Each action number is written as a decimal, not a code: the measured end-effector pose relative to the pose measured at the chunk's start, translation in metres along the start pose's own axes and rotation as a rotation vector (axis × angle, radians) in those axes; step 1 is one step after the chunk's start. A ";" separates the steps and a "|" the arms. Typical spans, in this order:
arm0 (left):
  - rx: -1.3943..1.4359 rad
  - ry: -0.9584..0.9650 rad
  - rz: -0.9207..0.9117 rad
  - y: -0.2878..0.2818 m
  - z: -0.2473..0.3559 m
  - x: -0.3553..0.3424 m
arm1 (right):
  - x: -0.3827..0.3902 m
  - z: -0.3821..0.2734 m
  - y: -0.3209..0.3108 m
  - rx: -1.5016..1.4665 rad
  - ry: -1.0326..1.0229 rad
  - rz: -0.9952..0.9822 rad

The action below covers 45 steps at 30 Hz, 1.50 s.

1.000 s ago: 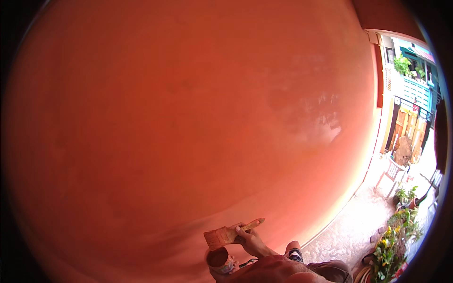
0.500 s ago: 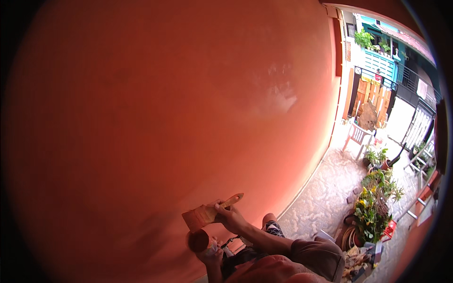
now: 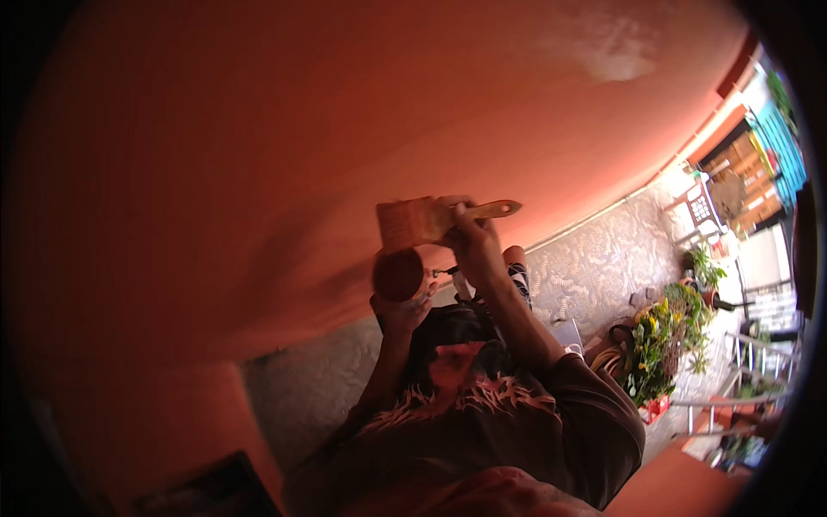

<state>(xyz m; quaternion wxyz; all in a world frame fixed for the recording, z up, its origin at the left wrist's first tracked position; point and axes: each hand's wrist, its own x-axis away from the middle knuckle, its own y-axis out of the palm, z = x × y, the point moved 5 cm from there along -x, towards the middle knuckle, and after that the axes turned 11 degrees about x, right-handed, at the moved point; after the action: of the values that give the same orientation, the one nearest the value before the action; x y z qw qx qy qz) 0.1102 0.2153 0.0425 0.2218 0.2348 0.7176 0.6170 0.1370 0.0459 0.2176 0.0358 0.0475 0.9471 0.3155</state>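
Observation:
My right hand point(image 3: 475, 241) grips a wide flat paintbrush point(image 3: 424, 221) at the base of its wooden handle. The brush lies level, its orange-stained bristles pointing left. Just beneath them, my left hand point(image 3: 405, 312) holds a round cup point(image 3: 399, 274) whose open mouth shows orange-red paint inside. Bristles and cup rim overlap in the picture; whether they touch I cannot tell. Behind both hands rises an orange-red wall point(image 3: 284, 155).
The patterned floor point(image 3: 586, 254) runs along the wall's foot. To the right are potted plants point(image 3: 659, 345), a white chair point(image 3: 699, 207) and a metal ladder point(image 3: 758, 370). A dark rectangular thing point(image 3: 207, 495) is at the lower left.
The view has tilted down, bringing more of my shirt and the floor into sight. Both hands, still holding brush and cup, appear higher and farther right in the picture.

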 end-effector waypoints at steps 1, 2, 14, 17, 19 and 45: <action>-0.018 0.005 -0.012 0.001 -0.004 0.000 | 0.003 -0.004 0.000 0.042 0.010 0.037; -0.033 -0.008 -0.079 0.006 -0.009 -0.003 | 0.004 -0.004 0.000 0.015 0.001 0.033; 0.091 0.120 0.005 -0.011 -0.005 0.021 | 0.003 0.022 -0.015 1.406 -0.261 0.058; 0.031 0.167 0.039 -0.026 0.001 0.031 | 0.002 0.029 -0.012 1.407 -0.128 0.046; -0.028 0.217 0.103 -0.011 -0.011 0.032 | -0.004 0.034 -0.032 1.022 -0.135 0.009; 0.015 0.300 0.143 0.006 0.004 0.053 | -0.002 0.036 -0.038 0.686 -0.007 -0.036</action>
<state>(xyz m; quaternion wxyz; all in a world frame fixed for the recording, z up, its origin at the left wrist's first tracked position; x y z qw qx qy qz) 0.0713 0.2510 0.0459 0.0659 0.1919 0.7289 0.6538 0.1405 0.0369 0.1666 0.0265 0.0413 0.9985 -0.0224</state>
